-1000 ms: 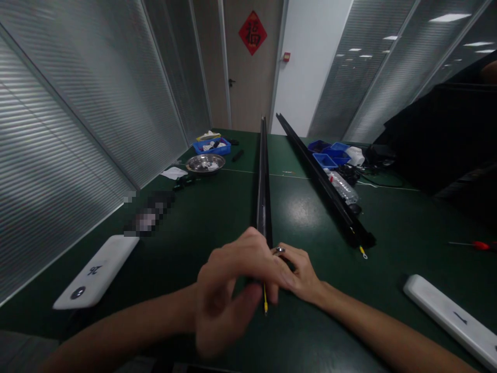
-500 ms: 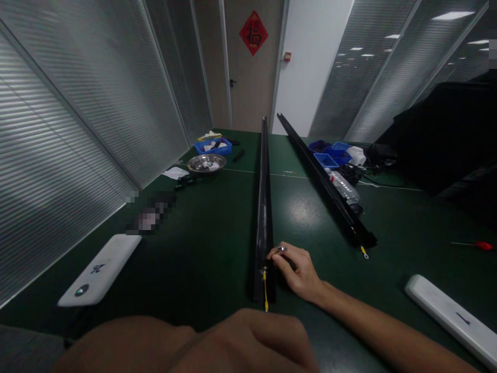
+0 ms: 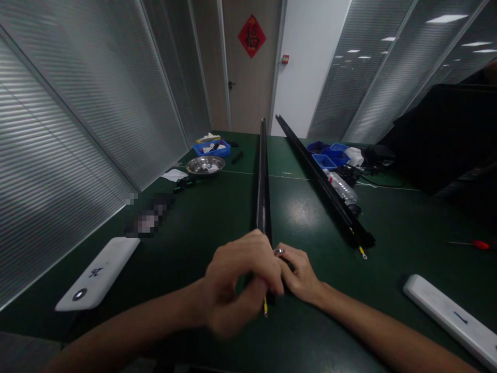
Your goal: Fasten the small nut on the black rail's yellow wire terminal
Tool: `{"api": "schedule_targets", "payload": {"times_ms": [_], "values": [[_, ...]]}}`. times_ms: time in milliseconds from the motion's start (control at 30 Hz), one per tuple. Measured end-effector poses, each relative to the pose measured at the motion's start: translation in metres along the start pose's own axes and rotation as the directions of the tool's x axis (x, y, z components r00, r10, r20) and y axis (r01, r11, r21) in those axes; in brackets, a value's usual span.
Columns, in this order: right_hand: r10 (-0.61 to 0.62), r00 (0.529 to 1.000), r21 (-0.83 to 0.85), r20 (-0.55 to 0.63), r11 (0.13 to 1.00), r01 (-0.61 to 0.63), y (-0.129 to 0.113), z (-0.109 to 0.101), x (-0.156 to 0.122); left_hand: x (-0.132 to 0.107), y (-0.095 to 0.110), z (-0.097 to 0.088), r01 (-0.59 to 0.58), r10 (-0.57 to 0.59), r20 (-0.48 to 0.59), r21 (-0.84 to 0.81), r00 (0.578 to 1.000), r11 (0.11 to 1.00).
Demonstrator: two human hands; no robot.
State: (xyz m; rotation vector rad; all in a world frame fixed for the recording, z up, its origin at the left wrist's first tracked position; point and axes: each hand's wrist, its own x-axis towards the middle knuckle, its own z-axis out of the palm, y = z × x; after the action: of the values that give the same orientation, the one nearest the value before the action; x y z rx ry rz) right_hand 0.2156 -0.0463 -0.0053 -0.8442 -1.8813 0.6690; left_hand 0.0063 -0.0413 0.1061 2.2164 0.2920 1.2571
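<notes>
A long black metal channel [image 3: 263, 191] runs away from me down the middle of the table. Over its near end is my left hand [image 3: 240, 282], thumb and fingers curled into a pinch; whatever lies between the fingertips is hidden. My right hand [image 3: 297, 272], with a ring on one finger, rests on the table and grips the channel's right edge, its fingertips partly covered by the left hand. Out of the channel's near end pokes a yellow wire with a ring terminal [image 3: 265, 306]. To the right lies a second black channel [image 3: 326, 186], also with a yellow ring-terminal lead [image 3: 362, 252].
Flanking my arms are two white plastic cases [image 3: 99, 272], one each side. A metal bowl [image 3: 205, 165] and a blue tray [image 3: 212, 149] stand at the back left. Blue bins [image 3: 324, 161], a plastic bottle [image 3: 341, 187] and a red-handled screwdriver [image 3: 480, 244] are on the right.
My left hand has risen from the bottom edge and moved forward to the channel's near end, now covering part of the yellow wire. My right hand stays at the channel's edge.
</notes>
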Motion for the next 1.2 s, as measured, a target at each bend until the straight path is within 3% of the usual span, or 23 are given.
{"api": "schedule_targets", "payload": {"times_ms": [67, 133, 267, 400, 633, 733, 800, 867, 1000, 1133, 1200], "values": [[0.013, 1.000, -0.038, -0.004, 0.999, -0.013, 0.000, 0.000, 0.000, -0.008, -0.038, 0.010, 0.026, -0.027, 0.023, 0.057, 0.999, 0.998], [0.029, 1.000, -0.048, -0.001, 0.998, -0.029, 0.000, 0.001, 0.000, -0.022, -0.071, 0.015, 0.123, -0.137, 0.087, 0.146, 0.987, 0.982], [0.034, 0.999, -0.011, 0.021, 0.999, -0.034, -0.001, 0.002, 0.000, -0.045, -0.104, 0.015, 0.185, -0.242, 0.333, 0.195, 0.911, 0.963], [0.028, 0.999, 0.015, 0.032, 0.999, -0.029, -0.001, 0.002, 0.001, -0.052, -0.107, 0.016, 0.172, -0.289, 0.380, 0.314, 0.879, 0.934], [-0.032, 0.998, 0.022, 0.059, 0.999, 0.031, -0.003, 0.002, 0.000, -0.056, -0.108, 0.024, 0.123, -0.264, 0.212, 0.514, 0.941, 0.849], [-0.064, 0.994, -0.044, 0.091, 0.997, 0.068, -0.003, 0.001, -0.004, -0.047, -0.103, 0.032, 0.140, -0.285, 0.157, 0.596, 0.945, 0.791], [-0.079, 0.990, -0.081, 0.114, 0.993, 0.089, -0.003, 0.000, -0.006, -0.035, -0.099, 0.039, 0.147, -0.317, 0.167, 0.628, 0.934, 0.764], [-0.089, 0.988, -0.098, 0.123, 0.990, 0.101, -0.002, 0.000, -0.007, -0.022, -0.099, 0.047, 0.110, -0.331, 0.243, 0.633, 0.912, 0.766], [-0.107, 0.990, -0.074, 0.094, 0.991, 0.114, 0.000, 0.000, -0.006, -0.005, -0.110, 0.060, 0.029, -0.378, 0.320, 0.728, 0.869, 0.685], [-0.149, 0.978, -0.032, 0.149, 0.987, 0.155, 0.002, 0.000, -0.004, -0.005, -0.116, 0.061, 0.080, -0.430, 0.249, 0.784, 0.868, 0.615], [-0.146, 0.979, -0.042, 0.140, 0.987, 0.153, 0.002, 0.000, -0.004, -0.009, -0.110, 0.054, 0.108, -0.406, 0.242, 0.733, 0.881, 0.671]]}}
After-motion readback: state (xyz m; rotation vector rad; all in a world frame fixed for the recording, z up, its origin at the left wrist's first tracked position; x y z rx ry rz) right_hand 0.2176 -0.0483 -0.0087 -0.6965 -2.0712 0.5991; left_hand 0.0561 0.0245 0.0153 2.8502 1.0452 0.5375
